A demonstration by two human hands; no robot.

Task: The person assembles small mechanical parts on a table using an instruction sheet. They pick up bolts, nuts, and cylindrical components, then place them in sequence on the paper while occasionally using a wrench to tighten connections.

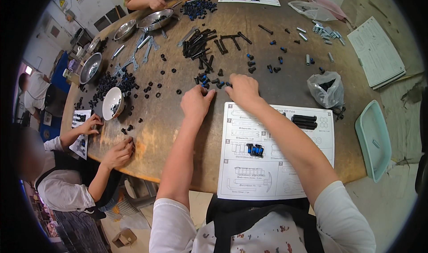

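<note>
My left hand (196,102) rests on the table with its fingers curled at a small cluster of short black bolts (215,81) with blue patches. What its fingertips hold, if anything, is hidden. Just to the right, my right hand (244,90) is closed with its fingertips at a short black bolt (228,84). Under my right forearm lies a printed instruction sheet (278,181). Several long black bolts (304,122) lie side by side on its upper right, and several short blue-patched bolts (255,150) sit in a row near its middle.
Long black bolts (196,43) are heaped beyond my hands. Silver sleeves (327,32) and a plastic bag (325,90) lie to the right, near a pale green tray (373,141). A co-worker's hands (119,154) are at the left, by a white bowl (113,103); other people's hands (157,3) work across the table.
</note>
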